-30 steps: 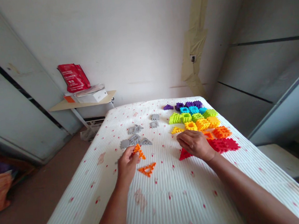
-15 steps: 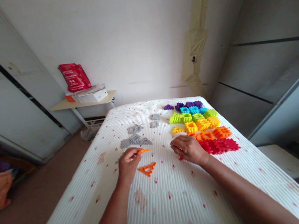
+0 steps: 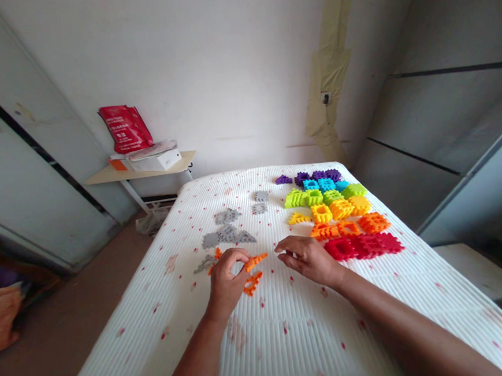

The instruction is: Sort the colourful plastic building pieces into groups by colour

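My left hand (image 3: 228,276) pinches an orange interlocking toy piece (image 3: 257,261) with toothed edges, seen nearly edge-on, above the bed cover. Just below it lies an orange triangular piece (image 3: 253,283), partly hidden by the hand. More orange (image 3: 215,257) shows beyond the left hand; whether it is held or lying there I cannot tell. My right hand (image 3: 306,257) is to the right of the held piece, thumb and fingers apart, with nothing visible between them. Close beyond its wrist are red pieces (image 3: 364,246) and orange pieces (image 3: 348,228).
Yellow (image 3: 340,208), green (image 3: 313,197), blue (image 3: 326,184) and purple pieces (image 3: 302,178) stand in colour rows on the right. Grey pieces (image 3: 227,234) lie left of centre. A side table (image 3: 102,176) holds a box and red bag by the wall.
My left hand has moved right with the orange piece. My right hand has shifted slightly left and its fingers have opened. The small red piece under it no longer shows there.
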